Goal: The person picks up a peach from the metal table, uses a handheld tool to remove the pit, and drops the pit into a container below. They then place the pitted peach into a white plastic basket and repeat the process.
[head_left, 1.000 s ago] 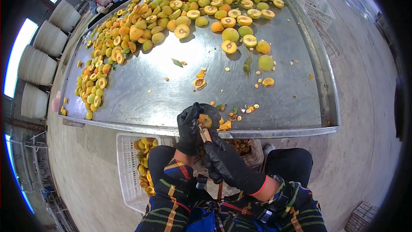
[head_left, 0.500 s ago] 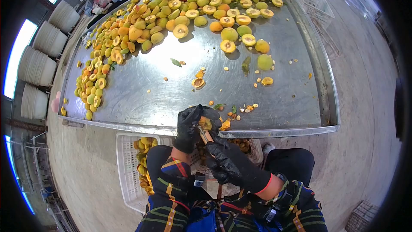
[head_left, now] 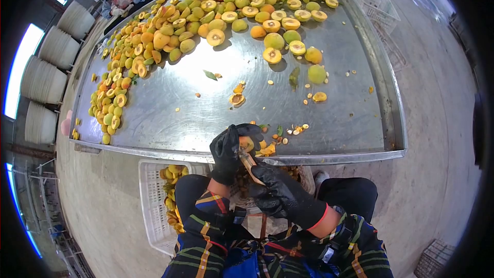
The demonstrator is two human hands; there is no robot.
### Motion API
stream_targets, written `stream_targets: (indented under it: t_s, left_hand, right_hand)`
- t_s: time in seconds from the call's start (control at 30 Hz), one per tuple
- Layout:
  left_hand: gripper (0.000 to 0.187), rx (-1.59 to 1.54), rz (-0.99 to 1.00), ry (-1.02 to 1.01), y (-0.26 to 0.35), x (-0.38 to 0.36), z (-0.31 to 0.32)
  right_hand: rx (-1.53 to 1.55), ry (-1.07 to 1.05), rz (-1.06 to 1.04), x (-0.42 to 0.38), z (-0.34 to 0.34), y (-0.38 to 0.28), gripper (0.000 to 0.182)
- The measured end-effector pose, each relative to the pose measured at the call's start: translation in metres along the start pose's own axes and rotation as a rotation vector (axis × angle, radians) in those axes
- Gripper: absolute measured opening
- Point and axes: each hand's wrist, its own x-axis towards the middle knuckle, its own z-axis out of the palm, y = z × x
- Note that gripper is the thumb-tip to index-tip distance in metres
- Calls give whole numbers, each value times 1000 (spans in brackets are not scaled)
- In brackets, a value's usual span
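You're mid-pitting: left hand fingers curled around the fruit half, right hand gripping the wooden-handled tool; next, I judge, lever the stone free.

yellow-orange fruit half at 6 o'clock of the table edge, cut face up, mostly wrapped by black-gloved left hand. wooden-handled tool slants from fruit toward 5 o'clock, gripped in black-gloved right hand.
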Motion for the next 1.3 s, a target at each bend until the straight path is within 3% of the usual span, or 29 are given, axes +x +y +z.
stream_targets:
  t_s: [0.07, 0.13, 0.23, 0.37, 0.47, 0.53, 0.57, 0.63, 0.67, 0.73, 0.77, 0.83, 0.87, 0.93, 1.07, 1.13, 1.17, 1.2, 1.27, 1.3]
  left_hand:
    - [63, -12, 2, -14, -3, 1, -2]
    - [64, -96, -141, 42, -14, 2, -8]
    - [63, -148, -203, 10, -22, 5, -10]
    - [63, -170, -202, 25, -12, 2, -8]
    - [64, -72, -162, 41, -12, 2, -10]
    - [67, 100, -36, -47, -15, 2, -15]
    - [67, 101, -37, -46, -11, 2, -13]
    - [67, -217, -228, -80, 2, 1, -7]
    - [67, -217, -228, -81, 4, 1, -4]
    - [66, -413, -350, -61, 7, 0, 1]
    - [65, -429, -372, -31, 6, 0, 3]
    - [65, -448, -391, -42, 4, 1, 2]
    - [66, -467, -410, -51, 2, 1, 1]
    - [66, -408, -397, -34, -2, 0, 0]
    - [68, -325, -397, -113, -6, 2, -5]
    - [73, -463, -516, -153, 17, -2, 7]
    - [73, -549, -473, -168, 13, -5, 3]
    - [73, -635, -432, -186, 7, -9, -1]
    - [67, -898, -663, -221, 22, -17, -1]
    - [65, -829, -594, -196, 19, -22, -3]
  right_hand:
    - [57, -26, 66, 0, -2, -1, 18]
    - [-58, -4, -36, -3, 4, 2, 18]
    - [-284, 120, -126, -3, 13, 7, 18]
    - [-357, 76, -178, -3, 9, 6, 19]
    - [-218, 0, -72, -9, 6, -2, 18]
    - [171, -89, 139, -5, -4, -3, 19]
    - [172, -90, 140, -6, -3, -3, 19]
    - [73, -81, 95, -10, 0, -6, 21]
    - [74, -80, 93, -8, -4, -3, 21]
    - [-954, -211, -791, -1, -12, 5, 23]
    - [-954, -210, -794, -3, -12, 5, 23]
    - [-668, -133, -407, -12, -3, 4, 23]
    - [-669, -133, -408, -15, 1, 1, 23]
    - [-471, 8, -111, -20, 10, -5, 22]
    - [-613, 90, -354, -8, -4, 12, 21]
    - [-392, -56, -116, -15, -7, 6, 23]
    - [-556, -269, -226, -8, -26, 11, 24]
    - [-576, -250, -264, -18, -24, 13, 24]
    - [-85, -299, 72, -34, -10, 18, 22]
    - [-103, -295, 45, -44, -7, 18, 22]
